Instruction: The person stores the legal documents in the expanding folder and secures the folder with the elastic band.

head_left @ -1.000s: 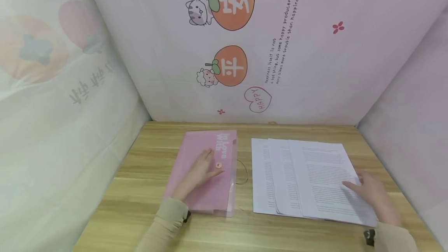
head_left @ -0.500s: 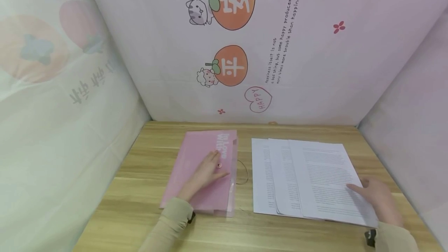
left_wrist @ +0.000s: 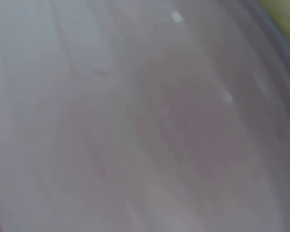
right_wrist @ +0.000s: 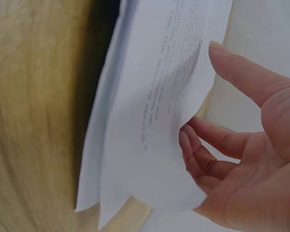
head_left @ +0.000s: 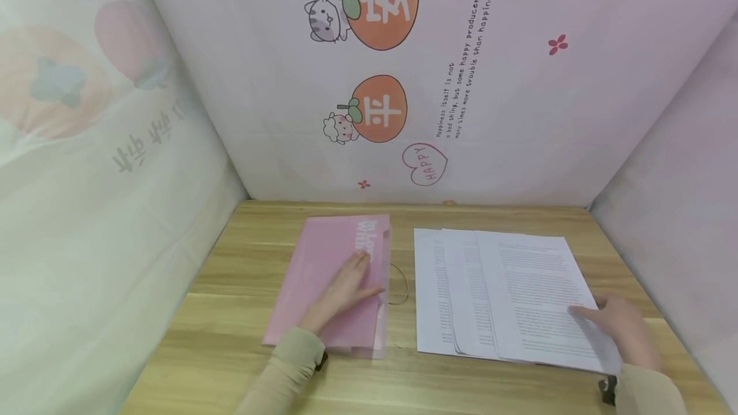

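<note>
A pink document folder with white lettering lies on the left of the wooden table in the head view. My left hand rests flat across it, fingers straight and thumb spread toward its right edge; its button is covered. Printed paper sheets lie overlapped on the right. At their right edge, my right hand grips the top sheet, thumb above and fingers curled under the edge. In the right wrist view, the sheet bends near those fingers, whose tips are hidden behind it. The left wrist view is a pinkish blur.
A thin cord loop sticks out from the folder's right side onto the wooden table. White printed cloth forms a wall behind the table and on both sides.
My left hand has slid right over the folder, covering the button that showed earlier. The right hand stays at the sheets' edge, with only a slight shift of its thumb.
</note>
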`<state>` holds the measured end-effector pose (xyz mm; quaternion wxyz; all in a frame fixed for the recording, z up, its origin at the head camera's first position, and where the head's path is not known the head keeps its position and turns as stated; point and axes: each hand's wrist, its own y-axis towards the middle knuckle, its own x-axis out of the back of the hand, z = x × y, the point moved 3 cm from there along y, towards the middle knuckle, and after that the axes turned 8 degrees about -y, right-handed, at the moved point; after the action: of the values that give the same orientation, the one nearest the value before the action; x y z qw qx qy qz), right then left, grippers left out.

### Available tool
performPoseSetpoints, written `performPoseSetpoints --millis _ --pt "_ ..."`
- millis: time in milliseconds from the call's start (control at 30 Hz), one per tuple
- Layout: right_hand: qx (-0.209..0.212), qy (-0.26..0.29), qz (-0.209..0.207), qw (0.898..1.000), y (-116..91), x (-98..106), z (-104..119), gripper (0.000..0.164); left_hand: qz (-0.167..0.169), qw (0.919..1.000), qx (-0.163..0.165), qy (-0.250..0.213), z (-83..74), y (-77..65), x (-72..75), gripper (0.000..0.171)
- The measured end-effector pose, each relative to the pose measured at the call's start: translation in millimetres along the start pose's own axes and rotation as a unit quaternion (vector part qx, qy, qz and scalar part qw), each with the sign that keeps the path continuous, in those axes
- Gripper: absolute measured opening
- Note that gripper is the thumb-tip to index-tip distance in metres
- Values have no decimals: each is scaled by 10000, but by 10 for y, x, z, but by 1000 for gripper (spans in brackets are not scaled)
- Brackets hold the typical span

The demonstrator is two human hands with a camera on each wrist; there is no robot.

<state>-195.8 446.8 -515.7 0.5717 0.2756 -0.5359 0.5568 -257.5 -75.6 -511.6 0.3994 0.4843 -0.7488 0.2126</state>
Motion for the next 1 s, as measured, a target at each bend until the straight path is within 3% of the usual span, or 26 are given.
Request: performPoseSetpoints --millis 267,600,1000 --pt "115 -254 107 9996 49 -24 8 78 81 9999 -59 30 -38 9 -43 89" --pt "-157 -34 55 9999 36 -24 47 75 167 9998 -61 89 -34 27 -138 91" --pt "-324 70 283 9990 50 -4 86 72 223 9996 -38 153 -27 47 -189 91"
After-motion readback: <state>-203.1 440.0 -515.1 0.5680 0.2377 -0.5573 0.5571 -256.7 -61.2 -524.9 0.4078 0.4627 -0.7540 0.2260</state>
